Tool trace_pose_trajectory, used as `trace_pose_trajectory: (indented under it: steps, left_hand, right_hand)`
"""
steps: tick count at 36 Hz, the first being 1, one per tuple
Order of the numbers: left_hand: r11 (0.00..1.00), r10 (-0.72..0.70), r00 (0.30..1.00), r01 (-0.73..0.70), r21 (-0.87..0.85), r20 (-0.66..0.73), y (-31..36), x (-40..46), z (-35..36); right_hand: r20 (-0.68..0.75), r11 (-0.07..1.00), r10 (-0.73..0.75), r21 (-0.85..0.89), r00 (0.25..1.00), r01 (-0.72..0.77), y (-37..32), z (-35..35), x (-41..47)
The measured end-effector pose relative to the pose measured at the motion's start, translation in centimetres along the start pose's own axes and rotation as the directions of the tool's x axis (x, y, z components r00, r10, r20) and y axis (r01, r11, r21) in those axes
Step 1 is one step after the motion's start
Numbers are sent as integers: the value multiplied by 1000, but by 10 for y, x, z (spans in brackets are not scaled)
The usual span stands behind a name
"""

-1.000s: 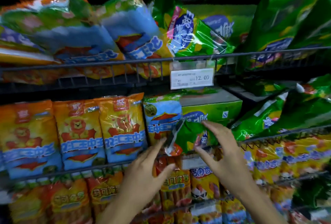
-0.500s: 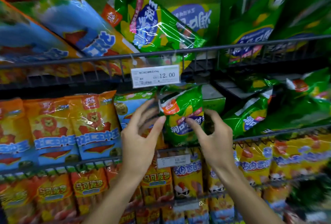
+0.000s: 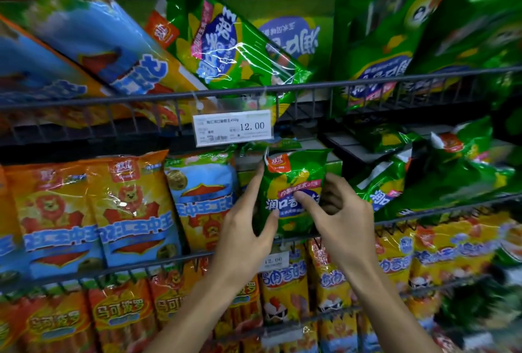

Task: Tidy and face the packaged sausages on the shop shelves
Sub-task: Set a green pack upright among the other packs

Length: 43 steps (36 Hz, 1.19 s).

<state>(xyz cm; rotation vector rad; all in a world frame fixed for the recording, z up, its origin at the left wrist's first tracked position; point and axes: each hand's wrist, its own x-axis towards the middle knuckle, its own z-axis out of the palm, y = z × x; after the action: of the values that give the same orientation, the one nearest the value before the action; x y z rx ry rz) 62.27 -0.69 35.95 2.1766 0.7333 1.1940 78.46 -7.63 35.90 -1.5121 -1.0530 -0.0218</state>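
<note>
A green sausage pack (image 3: pixel 293 180) stands upright on the middle wire shelf (image 3: pixel 440 211), its front label facing me. My left hand (image 3: pixel 248 228) holds its left edge, index finger up along the side and thumb on the front. My right hand (image 3: pixel 341 214) grips its right edge, thumb pressed on the label and fingers curled behind. Left of it stand a blue-and-yellow pack (image 3: pixel 206 197) and orange lion packs (image 3: pixel 132 208), all upright.
A 12.00 price tag (image 3: pixel 233 128) hangs from the upper shelf rail (image 3: pixel 367 82). Above it, large green and blue packs (image 3: pixel 226 41) lean at angles. Green packs (image 3: pixel 387 186) lie tumbled on the right. Orange and yellow sausage packs (image 3: pixel 282 287) fill the shelf below.
The green pack went from lying twisted low on the shelf to standing upright with its label forward. Both hands rose with it and closed on its sides.
</note>
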Motion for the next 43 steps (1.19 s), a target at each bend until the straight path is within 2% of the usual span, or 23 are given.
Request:
trace_pose_trajectory:
  steps: [5,9,12,15,17,20,22,24,28,32,36,43]
  left_hand:
    - [997,-22,997,16,76,79,-2,-2,2]
    - [997,-36,993,28,75,109,-6,-13,-4]
    - [989,-5,997,-7,145,83,-12,-25,-14]
    - [975,35,999,-42,217,36,-19,-36,-30]
    - [969,63,998,-58,242,-11,-23,-43,-41]
    - [956,108,990,-79,282,-91,-31,-53,-56]
    - [941,141,982,-94,325,-122,-37,-58,-66]
    - [916,191,969,-120,383,-154,-41,-60,-77]
    - [823,303,935,-159,545,-184,-54,-58,-101]
    - [765,286,950,-147,627,-126,-73,-56,-121]
    - [734,258,964,-157,661,-58,-87,-57,-127]
    - [751,253,965,-156,641,-62,-95,-58,-124]
  right_hand:
    - [78,998,48,-54,996,-44,-3,-3,3]
    - [37,1000,-7,-5,999,7,0,-1,-6]
    - [-104,988,-146,35,984,151,4,2,-19]
    - [-238,928,-363,-8,901,372,6,6,-34]
    - [-220,843,-526,-8,822,537,5,12,-46]
    - [-34,754,-651,77,758,652,-4,27,-60]
    - [118,799,-601,110,790,592,-15,41,-65]
    - [258,887,-461,106,849,449,-23,56,-66]
    - [375,970,-243,83,895,228,-35,79,-62]
    - [379,989,-145,86,914,121,-52,93,-56]
    - [306,994,-80,101,949,51,-56,105,-52]
    - [191,995,-24,102,981,5,-58,112,-52]
